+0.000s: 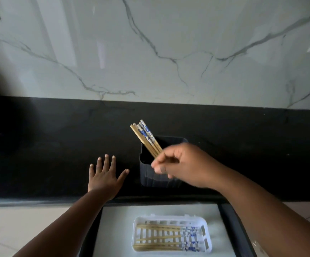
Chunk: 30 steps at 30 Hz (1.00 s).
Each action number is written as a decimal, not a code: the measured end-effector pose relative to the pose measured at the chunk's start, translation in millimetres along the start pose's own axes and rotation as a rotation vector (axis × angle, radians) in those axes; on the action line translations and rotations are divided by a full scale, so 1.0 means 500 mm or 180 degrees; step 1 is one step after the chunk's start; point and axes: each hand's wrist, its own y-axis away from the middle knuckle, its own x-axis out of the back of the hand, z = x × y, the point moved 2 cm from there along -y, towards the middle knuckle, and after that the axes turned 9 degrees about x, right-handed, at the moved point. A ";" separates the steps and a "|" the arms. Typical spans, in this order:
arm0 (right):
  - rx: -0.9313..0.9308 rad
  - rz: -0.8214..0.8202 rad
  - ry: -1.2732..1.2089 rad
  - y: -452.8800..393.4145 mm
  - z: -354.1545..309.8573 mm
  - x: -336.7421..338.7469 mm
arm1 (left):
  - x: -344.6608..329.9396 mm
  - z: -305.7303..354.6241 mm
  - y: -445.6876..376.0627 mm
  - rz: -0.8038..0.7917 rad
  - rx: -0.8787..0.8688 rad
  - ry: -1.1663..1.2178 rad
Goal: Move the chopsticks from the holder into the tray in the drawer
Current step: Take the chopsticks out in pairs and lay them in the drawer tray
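Gripping chopsticks (146, 139) above the holder (146, 175), right-hand fingers (166, 161) curl; left hand (104, 178) lies flat on the black counter (57, 145).

Lower ends of chopsticks (146, 139) hidden inside right hand (184, 164) grip. Holder (146, 175) front partly covered by that hand. Fingertips (157, 168) motion-blurred. Drawer (230, 229) cut off at bottom edge.

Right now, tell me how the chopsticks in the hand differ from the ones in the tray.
The held chopsticks are bunched and tilted, gripped by the right hand above the dark holder. The tray chopsticks lie flat and spread out, untouched, in the white tray. Both sets share tan shafts and blue-and-white ends.
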 end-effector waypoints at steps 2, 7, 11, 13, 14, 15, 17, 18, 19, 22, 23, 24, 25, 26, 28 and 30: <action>0.0118 0.0482 0.0336 -0.045 -0.012 0.024 | 0.000 0.001 0.003 -0.0061 -0.0021 -0.0008; -0.0529 0.0534 0.1353 -0.125 0.050 -0.001 | 0.000 -0.005 0.006 -0.0161 -0.0144 -0.0022; -0.0816 0.0543 0.1596 -0.151 0.095 -0.046 | 0.000 -0.013 0.004 -0.0282 -0.0216 -0.0076; -0.0848 0.0686 0.1543 -0.156 0.104 -0.058 | 0.000 -0.013 0.004 -0.0304 -0.0224 -0.0079; -0.0856 0.0750 0.1521 -0.156 0.107 -0.062 | 0.000 -0.013 0.004 -0.0304 -0.0224 -0.0078; -0.0851 0.0786 0.1515 -0.156 0.109 -0.065 | 0.000 -0.014 0.003 -0.0307 -0.0219 -0.0073; -0.0823 0.0800 0.1521 -0.154 0.109 -0.071 | 0.001 -0.013 0.002 -0.0322 -0.0212 -0.0084; -0.0814 0.0812 0.1516 -0.153 0.110 -0.072 | 0.001 -0.012 0.002 -0.0315 -0.0210 -0.0104; -0.0815 0.0829 0.1500 -0.151 0.110 -0.073 | 0.002 -0.011 0.002 -0.0290 -0.0204 -0.0126; -0.0843 0.0845 0.1419 -0.150 0.111 -0.069 | 0.005 -0.008 0.004 -0.0227 -0.0204 -0.0150; -0.0848 0.0822 0.1417 -0.150 0.112 -0.068 | 0.007 -0.008 0.005 -0.0234 -0.0208 -0.0155; -0.0849 0.0790 0.1437 -0.149 0.112 -0.068 | 0.008 -0.008 0.006 -0.0252 -0.0209 -0.0164; -0.0843 0.0759 0.1476 -0.149 0.110 -0.068 | 0.010 -0.008 0.006 -0.0272 -0.0208 -0.0171; -0.0827 0.0733 0.1525 -0.149 0.109 -0.068 | 0.012 -0.008 0.007 -0.0285 -0.0207 -0.0177; -0.0782 0.0716 0.1616 -0.148 0.106 -0.069 | 0.016 -0.006 0.008 -0.0293 -0.0202 -0.0175; -0.0759 0.0741 0.1701 -0.147 0.104 -0.071 | 0.020 -0.006 0.010 -0.0345 -0.0220 -0.0159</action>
